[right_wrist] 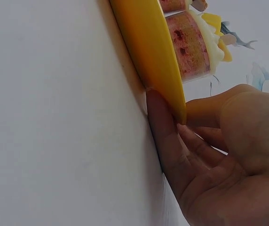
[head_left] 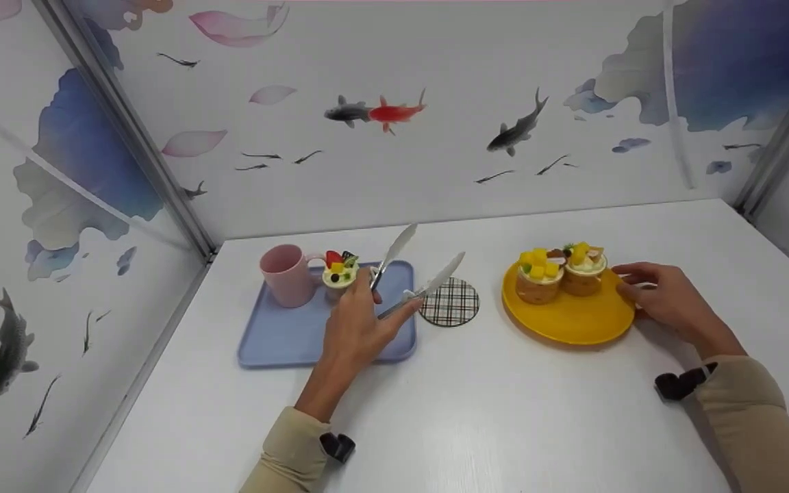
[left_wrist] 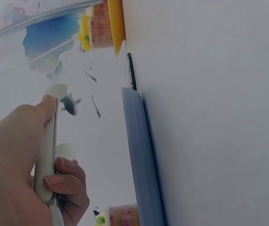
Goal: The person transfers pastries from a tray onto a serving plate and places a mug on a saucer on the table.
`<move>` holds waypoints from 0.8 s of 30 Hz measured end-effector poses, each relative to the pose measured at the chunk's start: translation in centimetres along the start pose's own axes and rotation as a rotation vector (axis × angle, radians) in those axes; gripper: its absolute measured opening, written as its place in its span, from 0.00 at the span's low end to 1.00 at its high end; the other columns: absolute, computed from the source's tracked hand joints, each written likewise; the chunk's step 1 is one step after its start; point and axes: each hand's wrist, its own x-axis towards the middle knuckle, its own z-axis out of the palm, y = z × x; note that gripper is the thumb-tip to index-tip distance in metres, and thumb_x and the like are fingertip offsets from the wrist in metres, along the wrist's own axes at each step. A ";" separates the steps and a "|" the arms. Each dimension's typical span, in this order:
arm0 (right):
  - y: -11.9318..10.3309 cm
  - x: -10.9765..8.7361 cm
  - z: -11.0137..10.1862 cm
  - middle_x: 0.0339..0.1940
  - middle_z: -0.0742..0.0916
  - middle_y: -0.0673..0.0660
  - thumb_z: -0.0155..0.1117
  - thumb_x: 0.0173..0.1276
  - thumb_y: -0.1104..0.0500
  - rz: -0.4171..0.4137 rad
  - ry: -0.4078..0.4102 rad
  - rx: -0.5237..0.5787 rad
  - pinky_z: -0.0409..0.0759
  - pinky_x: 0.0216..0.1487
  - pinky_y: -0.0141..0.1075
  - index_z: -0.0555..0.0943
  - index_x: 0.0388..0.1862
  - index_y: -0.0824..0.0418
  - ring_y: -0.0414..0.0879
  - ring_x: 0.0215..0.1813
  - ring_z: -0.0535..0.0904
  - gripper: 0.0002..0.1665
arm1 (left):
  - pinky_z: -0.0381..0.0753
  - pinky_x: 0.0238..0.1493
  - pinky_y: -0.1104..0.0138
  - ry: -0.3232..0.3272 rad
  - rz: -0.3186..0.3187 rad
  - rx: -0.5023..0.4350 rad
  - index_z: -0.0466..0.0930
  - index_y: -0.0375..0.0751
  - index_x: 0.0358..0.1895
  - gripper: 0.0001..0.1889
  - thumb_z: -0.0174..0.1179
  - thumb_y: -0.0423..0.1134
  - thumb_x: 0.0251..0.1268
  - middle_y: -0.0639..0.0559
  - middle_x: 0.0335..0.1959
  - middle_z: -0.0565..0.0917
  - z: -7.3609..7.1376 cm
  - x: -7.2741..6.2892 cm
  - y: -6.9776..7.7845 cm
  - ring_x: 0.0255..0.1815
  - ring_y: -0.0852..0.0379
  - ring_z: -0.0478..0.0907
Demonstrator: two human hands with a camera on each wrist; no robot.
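Note:
My left hand [head_left: 360, 329] grips serving tongs with white ends [head_left: 444, 272], their two arms spread apart with nothing between them. The tongs are over the right side of a blue tray [head_left: 278, 348]. On that tray stands a small dessert cup [head_left: 340, 275] topped with fruit, partly hidden by the hand. At the right, my right hand [head_left: 672, 305] pinches the rim of a round yellow plate [head_left: 583, 327]; in the right wrist view its thumb [right_wrist: 162, 127] is under the rim. Two fruit-topped dessert cups, one nearer [head_left: 538, 287] and one behind [head_left: 585, 277], stand on the plate.
A pink mug [head_left: 288, 279] stands at the tray's back left, its handle toward the dessert cup. Between tray and plate lies a round plaid coaster [head_left: 453, 307]. White panels with painted fish [head_left: 518, 130] enclose the white table [head_left: 477, 418] at the back and sides.

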 end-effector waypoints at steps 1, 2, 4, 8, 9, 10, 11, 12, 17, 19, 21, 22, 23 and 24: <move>0.0 0.0 0.0 0.76 0.72 0.76 0.55 0.89 0.52 -0.005 0.001 0.003 0.89 0.49 0.31 0.66 0.83 0.67 0.63 0.66 0.78 0.33 | 0.82 0.40 0.59 0.004 -0.014 -0.001 0.69 0.45 0.70 0.46 0.72 0.73 0.61 0.43 0.48 0.85 -0.1 0.0 -0.1 0.42 0.51 0.80; 0.0 0.0 0.0 0.76 0.73 0.76 0.55 0.89 0.52 -0.009 0.001 0.008 0.89 0.49 0.31 0.66 0.83 0.67 0.63 0.65 0.79 0.33 | 0.83 0.41 0.58 0.007 -0.027 0.001 0.68 0.45 0.73 0.48 0.72 0.73 0.61 0.43 0.49 0.86 -0.2 0.0 -0.2 0.43 0.51 0.80; -0.1 0.0 0.0 0.75 0.73 0.75 0.55 0.89 0.52 -0.011 0.000 0.010 0.89 0.49 0.31 0.66 0.83 0.67 0.62 0.64 0.79 0.33 | 0.85 0.43 0.56 0.011 -0.047 0.006 0.66 0.44 0.77 0.52 0.71 0.74 0.61 0.44 0.49 0.86 -0.3 0.0 -0.4 0.44 0.50 0.81; 0.0 -0.1 -0.1 0.76 0.73 0.75 0.55 0.89 0.52 -0.008 0.002 0.010 0.89 0.49 0.31 0.66 0.83 0.67 0.62 0.64 0.79 0.33 | 0.86 0.45 0.55 0.015 -0.077 0.009 0.64 0.43 0.79 0.54 0.71 0.75 0.60 0.44 0.50 0.85 -0.6 0.0 -0.7 0.45 0.49 0.81; 0.0 -0.1 -0.1 0.76 0.73 0.75 0.55 0.89 0.52 -0.006 0.002 0.010 0.89 0.49 0.31 0.66 0.83 0.67 0.62 0.64 0.79 0.33 | 0.86 0.45 0.56 0.016 -0.084 0.008 0.65 0.44 0.78 0.53 0.71 0.75 0.60 0.43 0.50 0.85 -0.7 0.0 -0.7 0.45 0.49 0.81; 0.0 -0.1 -0.1 0.76 0.73 0.75 0.55 0.89 0.52 -0.002 0.002 0.010 0.89 0.49 0.31 0.66 0.83 0.67 0.62 0.65 0.78 0.33 | 0.86 0.44 0.56 0.017 -0.091 0.005 0.65 0.44 0.77 0.51 0.71 0.74 0.60 0.43 0.50 0.84 -0.7 0.0 -0.7 0.44 0.49 0.81; 0.1 -0.1 -0.1 0.76 0.73 0.75 0.55 0.89 0.52 0.001 0.001 0.011 0.89 0.49 0.31 0.66 0.83 0.66 0.62 0.65 0.78 0.33 | 0.85 0.43 0.57 0.020 -0.097 0.002 0.67 0.44 0.75 0.50 0.71 0.74 0.60 0.42 0.49 0.84 -0.8 0.0 -0.8 0.44 0.49 0.81; 0.1 -0.1 -0.1 0.76 0.72 0.75 0.55 0.89 0.52 0.004 0.000 0.011 0.89 0.49 0.31 0.66 0.84 0.66 0.62 0.65 0.78 0.33 | 0.85 0.42 0.58 0.025 -0.103 -0.002 0.67 0.45 0.73 0.49 0.72 0.74 0.60 0.42 0.49 0.84 -0.8 0.0 -0.8 0.43 0.49 0.81; 0.2 -0.1 -0.1 0.77 0.72 0.75 0.54 0.89 0.51 0.016 -0.014 0.020 0.88 0.50 0.30 0.65 0.84 0.66 0.62 0.65 0.78 0.34 | 0.84 0.43 0.58 0.057 -0.122 -0.011 0.67 0.45 0.72 0.47 0.72 0.72 0.61 0.42 0.50 0.83 -1.2 0.1 -1.2 0.45 0.49 0.82; 0.1 -0.1 -0.1 0.77 0.72 0.75 0.54 0.89 0.51 0.016 -0.014 0.019 0.88 0.50 0.30 0.65 0.84 0.66 0.61 0.64 0.78 0.34 | 0.86 0.46 0.55 0.069 -0.123 -0.007 0.66 0.46 0.74 0.48 0.72 0.72 0.62 0.43 0.51 0.84 -1.4 0.1 -1.4 0.47 0.48 0.83; 0.0 -0.1 0.0 0.76 0.72 0.75 0.54 0.89 0.51 0.017 -0.011 0.016 0.89 0.49 0.30 0.65 0.84 0.66 0.61 0.64 0.78 0.34 | 0.88 0.50 0.53 0.078 -0.124 -0.003 0.65 0.46 0.75 0.48 0.72 0.71 0.62 0.44 0.52 0.85 -1.6 0.0 -1.5 0.49 0.47 0.85; 0.0 -0.1 0.0 0.76 0.73 0.75 0.54 0.89 0.51 0.018 -0.010 0.013 0.89 0.49 0.30 0.65 0.84 0.66 0.61 0.64 0.78 0.33 | 0.89 0.52 0.51 0.083 -0.125 0.000 0.65 0.46 0.76 0.49 0.72 0.71 0.62 0.44 0.53 0.85 -1.7 0.0 -1.6 0.50 0.47 0.85; -0.1 -0.1 0.0 0.76 0.73 0.75 0.54 0.89 0.51 0.019 -0.008 0.009 0.89 0.49 0.31 0.65 0.84 0.66 0.61 0.64 0.78 0.33 | 0.89 0.53 0.50 0.087 -0.126 0.004 0.64 0.45 0.77 0.50 0.72 0.71 0.62 0.44 0.53 0.85 -1.8 0.0 -1.8 0.51 0.46 0.86; -0.1 -0.1 0.0 0.77 0.72 0.76 0.54 0.89 0.51 0.021 -0.007 0.006 0.89 0.49 0.31 0.65 0.84 0.66 0.62 0.64 0.78 0.33 | 0.89 0.55 0.50 0.090 -0.128 0.005 0.64 0.45 0.77 0.50 0.72 0.71 0.61 0.45 0.54 0.85 -1.9 0.0 -1.8 0.51 0.46 0.86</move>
